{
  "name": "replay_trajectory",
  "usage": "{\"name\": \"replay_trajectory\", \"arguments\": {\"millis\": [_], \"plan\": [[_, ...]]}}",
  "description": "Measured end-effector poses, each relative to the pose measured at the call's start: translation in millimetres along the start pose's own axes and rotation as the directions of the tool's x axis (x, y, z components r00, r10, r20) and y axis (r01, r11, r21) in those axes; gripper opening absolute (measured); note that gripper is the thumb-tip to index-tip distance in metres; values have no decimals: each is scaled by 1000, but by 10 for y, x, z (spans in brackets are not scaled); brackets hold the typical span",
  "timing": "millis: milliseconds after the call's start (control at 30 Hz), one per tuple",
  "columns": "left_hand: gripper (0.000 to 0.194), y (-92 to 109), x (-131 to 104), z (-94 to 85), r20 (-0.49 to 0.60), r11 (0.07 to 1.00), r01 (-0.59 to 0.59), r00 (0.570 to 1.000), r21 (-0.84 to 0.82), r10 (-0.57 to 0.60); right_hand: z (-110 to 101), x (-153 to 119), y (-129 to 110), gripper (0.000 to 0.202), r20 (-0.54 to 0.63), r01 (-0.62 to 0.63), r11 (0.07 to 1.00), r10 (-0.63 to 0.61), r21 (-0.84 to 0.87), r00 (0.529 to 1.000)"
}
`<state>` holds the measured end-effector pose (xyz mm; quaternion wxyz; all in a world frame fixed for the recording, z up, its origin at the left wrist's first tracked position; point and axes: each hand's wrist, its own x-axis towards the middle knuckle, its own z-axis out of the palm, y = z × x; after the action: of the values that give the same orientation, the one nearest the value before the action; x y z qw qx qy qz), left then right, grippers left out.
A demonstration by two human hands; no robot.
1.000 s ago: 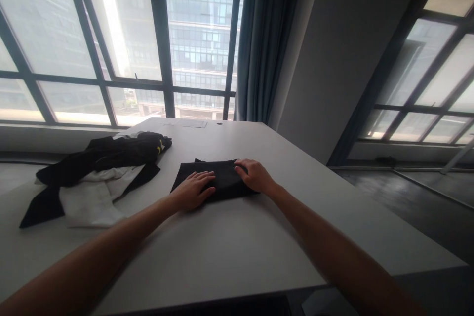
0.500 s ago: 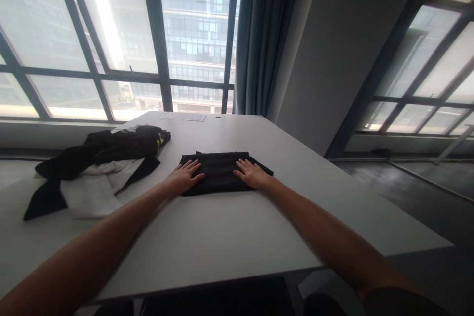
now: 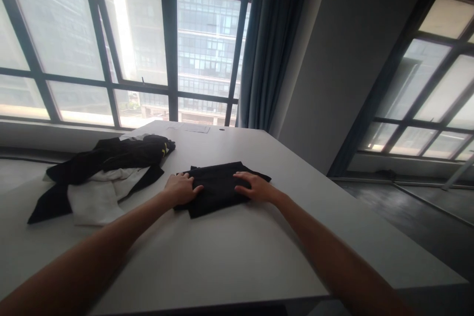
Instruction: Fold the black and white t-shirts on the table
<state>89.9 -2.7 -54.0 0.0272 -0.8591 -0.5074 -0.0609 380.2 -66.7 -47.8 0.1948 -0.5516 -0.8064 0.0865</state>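
A folded black garment (image 3: 217, 186) lies on the white table (image 3: 222, 256) in front of me, its kind not clear from here. Over its left end rests my left hand (image 3: 181, 189), thumb apart from the fingers. My right hand (image 3: 256, 187) touches the right part of the cloth, with thumb and fingers spread. Both palms face down. One corner of the garment juts out toward me at the lower left, and a flap shows past my right fingers.
To the left lies a loose pile of black and white clothes (image 3: 111, 163) with a small yellow mark. Papers (image 3: 196, 129) lie at the table's far end. Beyond it are windows and a blue-grey curtain (image 3: 262, 59); a pillar (image 3: 333, 59) stands at the right.
The folded black garment has turned slightly, its right side away from me, and its near edge now slants. My right hand has its fingers more bent. The view has tilted up.
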Motion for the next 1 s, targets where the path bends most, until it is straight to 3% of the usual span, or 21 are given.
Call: {"name": "replay_trajectory", "arguments": {"millis": [67,133,233,300,433,600,667,733,767,867,900,1000], "plan": [[54,122,-75,-66,10,999,-19,1000,-48,20,34,-7,-174,63,186,102,989,-121,109,975],[48,191,-123,-78,13,992,-56,998,-110,58,60,0,-205,54,256,118,981,-155,154,954],[39,139,-106,5,-94,986,-116,990,-118,105,48,23,-21,41,232,93,985,-125,145,965],[44,27,-46,95,-158,988,-108,983,-106,91,12,26,150,42,213,52,991,-77,121,974],[47,-183,76,229,-135,990,-31,991,-138,12,-74,-16,338,54,230,-10,993,-17,117,973],[40,-215,105,217,-172,977,-15,985,-213,-22,-82,-36,375,78,303,-56,990,15,127,953],[43,-197,104,209,-178,973,-1,983,-233,-41,-38,4,433,78,271,-81,994,58,77,961],[47,-182,103,217,-168,971,7,985,-238,-48,18,62,533,75,192,-201,978,207,-50,959],[48,-176,102,226,-161,974,3,986,-226,-40,43,91,595,73,116,-304,944,319,-129,941],[46,-160,89,256,-144,989,-50,989,-140,29,67,143,812,75,-158,-580,773,559,-257,814],[44,-155,82,264,-137,991,-73,989,-111,57,47,140,890,76,-204,-599,763,563,-244,801],[42,-140,62,274,-112,992,-113,988,-60,106,-99,56,1131,71,-222,-497,860,466,-113,856]]}}
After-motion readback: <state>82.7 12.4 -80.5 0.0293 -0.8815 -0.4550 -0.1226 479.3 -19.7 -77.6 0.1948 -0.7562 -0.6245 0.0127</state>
